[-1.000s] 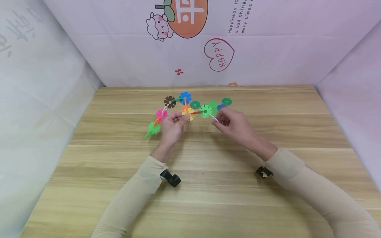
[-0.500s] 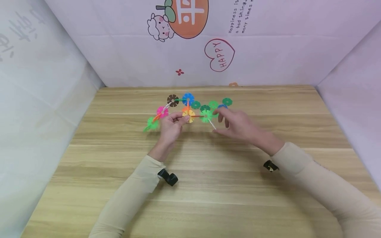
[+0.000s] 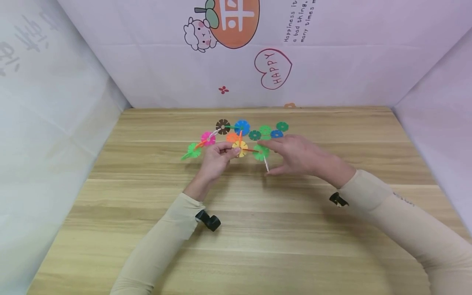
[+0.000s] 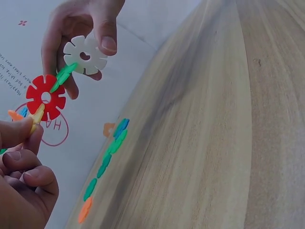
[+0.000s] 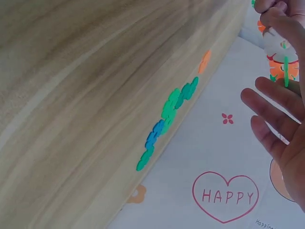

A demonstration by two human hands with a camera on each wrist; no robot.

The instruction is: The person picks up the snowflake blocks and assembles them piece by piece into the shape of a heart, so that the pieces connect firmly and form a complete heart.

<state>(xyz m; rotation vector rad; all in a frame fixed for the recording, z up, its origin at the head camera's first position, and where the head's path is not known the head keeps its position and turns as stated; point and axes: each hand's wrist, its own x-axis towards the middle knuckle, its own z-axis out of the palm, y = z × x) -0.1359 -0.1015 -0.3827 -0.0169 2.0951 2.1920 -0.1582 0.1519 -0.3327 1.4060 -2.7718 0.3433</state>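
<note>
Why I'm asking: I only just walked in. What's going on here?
Someone is handling a chain of interlocked slotted discs. The left hand pinches its yellow disc; the right hand is at the white disc on its end, though contact is hard to judge. More discs lie on the table behind.

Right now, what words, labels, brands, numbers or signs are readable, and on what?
"HAPPY": inside the red heart outline on the white back sheet.
"Happiness it", "a bad thing,", "many times": same sheet, rest cut off.
White character on the round orange fruit drawing: cut off, not fully readable.
Grey characters on the white left sheet: too blurred to read.
Marks on the beige right sleeve: too small.
</note>
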